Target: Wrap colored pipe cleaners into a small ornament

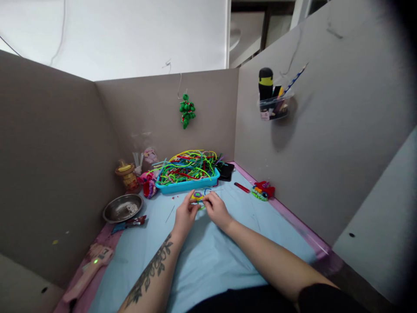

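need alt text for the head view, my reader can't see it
A person's left hand holds a small multicoloured craft piece, with the right hand at its edge, over a pale blue cloth. Behind them, a blue tray is heaped with colourful strands, and a metal bowl stands to the left. A green ornament hangs on the grey partition.

The small craft piece (197, 195) is showing yellow, purple and green. The rectangular plastic tray (189, 186) is displaying bright blue; its thin, flexible strands (190, 167) are combining green, yellow, red and blue. The left forearm (153, 266) is bearing a dark leaf pattern.
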Demonstrator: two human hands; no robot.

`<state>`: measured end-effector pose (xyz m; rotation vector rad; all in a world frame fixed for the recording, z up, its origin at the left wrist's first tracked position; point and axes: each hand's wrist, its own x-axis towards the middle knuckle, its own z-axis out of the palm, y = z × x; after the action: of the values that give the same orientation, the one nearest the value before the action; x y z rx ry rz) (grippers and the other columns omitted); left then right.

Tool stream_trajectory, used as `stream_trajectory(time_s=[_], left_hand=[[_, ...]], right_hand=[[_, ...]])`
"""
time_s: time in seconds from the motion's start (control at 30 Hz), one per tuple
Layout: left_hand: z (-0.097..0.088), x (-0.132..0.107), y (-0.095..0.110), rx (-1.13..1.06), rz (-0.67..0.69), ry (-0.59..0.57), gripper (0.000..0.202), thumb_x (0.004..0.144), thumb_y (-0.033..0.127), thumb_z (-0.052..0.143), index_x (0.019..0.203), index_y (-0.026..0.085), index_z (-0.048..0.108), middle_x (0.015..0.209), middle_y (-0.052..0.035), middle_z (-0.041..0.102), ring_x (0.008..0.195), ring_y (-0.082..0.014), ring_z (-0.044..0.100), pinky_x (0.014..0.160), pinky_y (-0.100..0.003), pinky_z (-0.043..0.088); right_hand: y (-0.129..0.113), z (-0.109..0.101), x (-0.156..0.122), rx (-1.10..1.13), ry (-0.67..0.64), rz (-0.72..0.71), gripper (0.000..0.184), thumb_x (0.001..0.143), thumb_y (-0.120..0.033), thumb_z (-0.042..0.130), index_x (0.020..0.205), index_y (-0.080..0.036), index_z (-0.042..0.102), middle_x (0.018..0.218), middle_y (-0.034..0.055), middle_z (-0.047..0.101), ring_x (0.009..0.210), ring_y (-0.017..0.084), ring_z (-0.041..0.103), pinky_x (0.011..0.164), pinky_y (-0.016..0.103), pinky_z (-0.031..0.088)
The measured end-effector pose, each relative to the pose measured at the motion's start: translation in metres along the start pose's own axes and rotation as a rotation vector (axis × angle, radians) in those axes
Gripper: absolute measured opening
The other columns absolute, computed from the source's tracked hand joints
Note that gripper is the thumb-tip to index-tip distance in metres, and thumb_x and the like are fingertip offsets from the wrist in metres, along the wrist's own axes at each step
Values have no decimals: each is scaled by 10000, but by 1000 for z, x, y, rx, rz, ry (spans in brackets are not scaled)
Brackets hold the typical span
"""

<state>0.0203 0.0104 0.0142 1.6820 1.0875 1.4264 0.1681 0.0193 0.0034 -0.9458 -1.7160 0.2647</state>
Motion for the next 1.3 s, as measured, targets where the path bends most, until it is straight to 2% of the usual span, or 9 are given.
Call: stream_trajectory(time_s=[0.17,0.4,0.53,0.7,1.0,1.13,1.3], left_hand=[[0,-1,6,-10,-12,43,605,688,231,662,1252,259,446,869,-20,657,649,-136,625,641,-240,462],[-1,-1,4,28,7,59,554,682,211,665,1207,256,493,808,-21,675,751,-173,636,727,-269,459],[0,-1,3,18,17,67,530,696,224,658,1200,249,498,856,-41,687,793,-183,640,758,-282,455],[0,-2,3,66,58,90,500,727,251,630,1198,230,466,834,-42,674,747,-172,640,707,-275,471],[-2,-2,-5,343,121,159,390,747,247,587,1104,194,440,773,-27,656,739,-177,646,687,-296,485],[-2,0,-9,312,162,122,371,777,237,552,1115,191,404,801,-29,661,776,-170,653,723,-311,501],[1,-1,-8,276,226,95,330,813,227,517,1125,199,413,869,-45,675,830,-162,647,779,-319,485]], right_hand=[[-2,2,-1,10,-3,27,137,801,-129,456,799,-202,572,777,37,543,792,189,525,731,316,439],[1,8,-4,-28,3,50,90,785,-146,508,794,-212,569,783,30,556,783,182,540,782,327,438],[-2,8,-3,-51,35,84,96,789,-146,490,749,-210,549,763,27,550,767,177,536,760,313,440],[-6,7,-2,-64,30,113,90,788,-153,490,740,-209,541,767,28,552,771,180,537,739,306,438],[-9,14,-5,-9,14,130,63,766,-160,524,747,-195,572,737,14,560,713,158,535,664,271,423],[-7,15,-5,19,14,155,86,758,-166,533,800,-192,604,771,23,590,734,160,546,683,275,429],[-3,9,-1,73,72,178,126,792,-185,493,741,-197,608,753,23,596,747,162,557,699,281,429]])
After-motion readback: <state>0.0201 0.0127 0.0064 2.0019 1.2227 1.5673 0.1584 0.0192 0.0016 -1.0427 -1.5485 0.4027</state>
